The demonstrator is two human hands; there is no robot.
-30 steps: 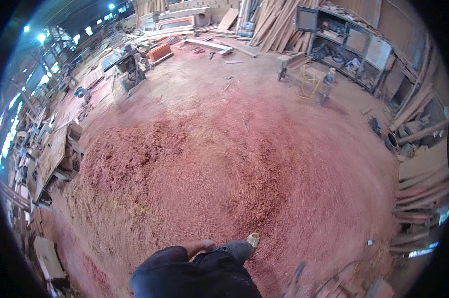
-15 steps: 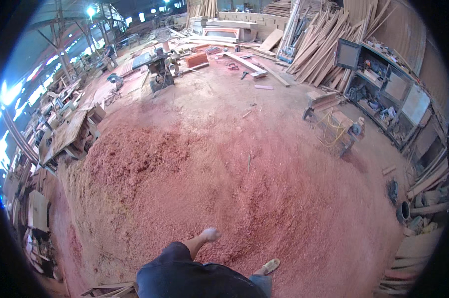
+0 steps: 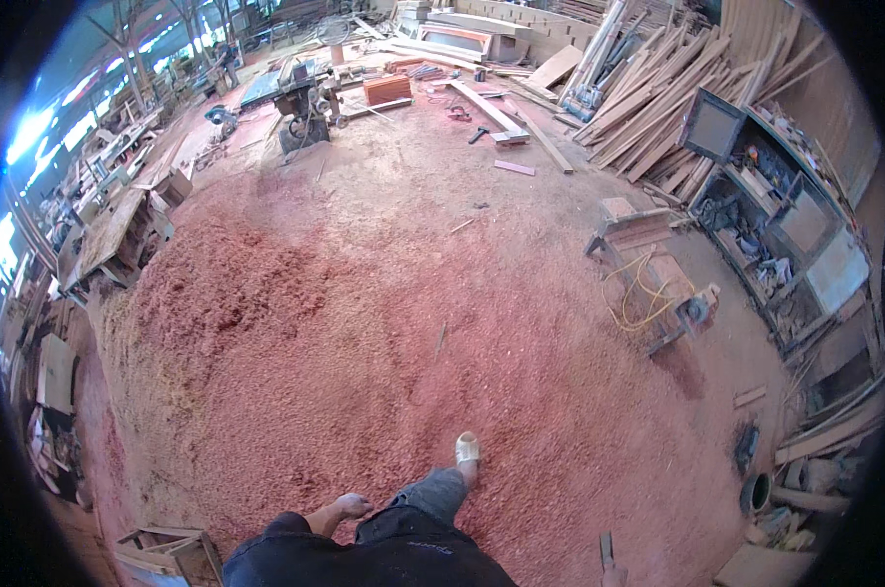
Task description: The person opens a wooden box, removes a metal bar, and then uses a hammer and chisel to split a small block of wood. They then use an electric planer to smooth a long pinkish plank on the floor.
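Note:
My left hand [image 3: 352,505] is low over the reddish wood shavings [image 3: 295,430], beside my grey shorts. Its fingers look loosely curled, with nothing seen in them. At the lower edge, only part of my right hand [image 3: 614,575] shows. It is closed around a narrow, flat, grey-brown piece [image 3: 607,548] that sticks up from the fist; its exact kind is too small to tell. A foot in a light-coloured shoe [image 3: 468,448] is stepping on the shavings in front of me.
A workbench with a coiled yellow cord [image 3: 648,308] stands at right. Behind it is an open cabinet [image 3: 804,235] full of items. Leaning boards [image 3: 658,108] fill the far right. A machine [image 3: 305,108] stands far ahead. A wooden frame [image 3: 168,558] lies at lower left.
I have stepped forward, and the other foot is now in front. My left hand has swung back toward my body. The right hand with the flat piece has come into view.

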